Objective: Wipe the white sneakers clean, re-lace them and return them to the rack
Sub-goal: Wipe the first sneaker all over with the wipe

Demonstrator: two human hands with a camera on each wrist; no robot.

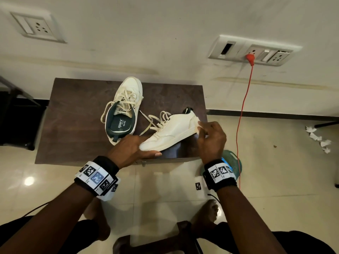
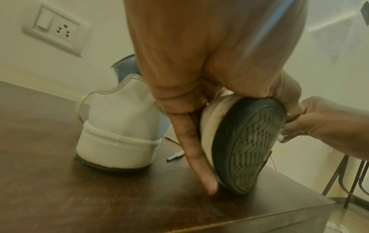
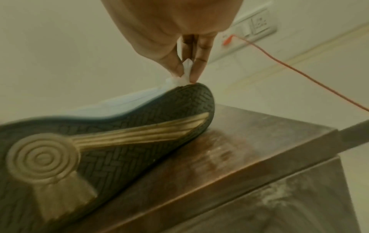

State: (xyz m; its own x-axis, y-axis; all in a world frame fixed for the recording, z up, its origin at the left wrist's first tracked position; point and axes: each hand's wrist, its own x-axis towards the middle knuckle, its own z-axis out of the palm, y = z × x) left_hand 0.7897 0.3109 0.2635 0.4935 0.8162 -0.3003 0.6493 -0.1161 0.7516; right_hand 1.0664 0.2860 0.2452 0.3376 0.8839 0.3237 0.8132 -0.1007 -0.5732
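At the left of the table (image 1: 73, 125), an upright sneaker (image 1: 122, 110) with slack laces (image 1: 128, 97) trailing over its side and toward its partner: likely to snag and drag along if the neighbouring shoe gets lifted or swung carelessly. Next, the left hand (image 1: 132, 147), wrapped round the toe of the tilted sneaker (image 1: 172, 131); from the left wrist view, fingers (image 2: 195, 151) partly curled over the toe, one held straight down with its tip on the table top. Propped only on one edge of the sole, tread facing the person, close to the near edge of the table: liable to roll flat or skid off onto the floor if that toe hold loosens or if the rubbing pushes too hard toward the edge. At the heel end, a small white wipe (image 1: 199, 125) pinched between thumb and fingers of the right hand (image 1: 211, 140), pressed against the rim where upper meets sole. So small a scrap: apt to tear, slip out of the pinch, or smear dirt back onto the white side rather than lift it. Further right, a red cable (image 1: 242, 110) hanging from the wall socket down past the table corner: could catch a wrist on a wide sweep. Furthest right, crumpled tissues (image 1: 319, 140) on the floor, well apart from the work.
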